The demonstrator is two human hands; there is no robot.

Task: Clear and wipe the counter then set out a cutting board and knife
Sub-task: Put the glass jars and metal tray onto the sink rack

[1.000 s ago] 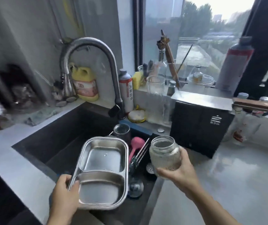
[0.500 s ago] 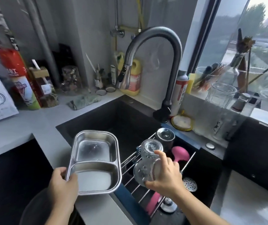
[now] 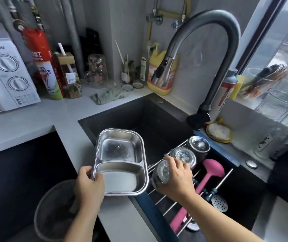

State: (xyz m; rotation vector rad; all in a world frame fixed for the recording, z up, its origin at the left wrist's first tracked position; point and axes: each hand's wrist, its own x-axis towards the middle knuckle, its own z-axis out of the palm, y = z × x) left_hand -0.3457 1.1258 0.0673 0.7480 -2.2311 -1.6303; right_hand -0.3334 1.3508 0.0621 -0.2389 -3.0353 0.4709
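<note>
A: Since half a second back, head view: right hand [image 3: 175,177] has tipped the glass jar [image 3: 162,173] further over and lowered it toward the sink rack [image 3: 188,198]. Left hand [image 3: 89,187] and steel tray [image 3: 120,161] barely shifted.

B: Hand states?

A: Right hand is curled around the jar, fingers over its top side, palm behind it. Left hand is closed on the tray's near-left corner, thumb inside the rim.

B: Where's the jar relative to the slot it's going to?

A: That's the key relation. Jar sits at the rack's left end, just right of the tray, and just in front of two inverted jars: one [image 3: 183,156] right behind it, near the fingertips, and a darker one [image 3: 198,145] beyond. Its long axis is tilted; one round end faces up-left at the camera. Can't tell whether it's resting on the bars yet. My guess: next it needs turning fully mouth-down in line with that row.

B: Jar's look?

A: Clear, ribbed or patterned glass, empty, no lid. Right hand is the only one near; left is busy.

B: Tray?

A: Two-compartment, held over the sink's [image 3: 139,116] front-left edge and the grey counter [image 3: 35,116], empty. Pink spatula [image 3: 208,173] lies under the rack.
</note>
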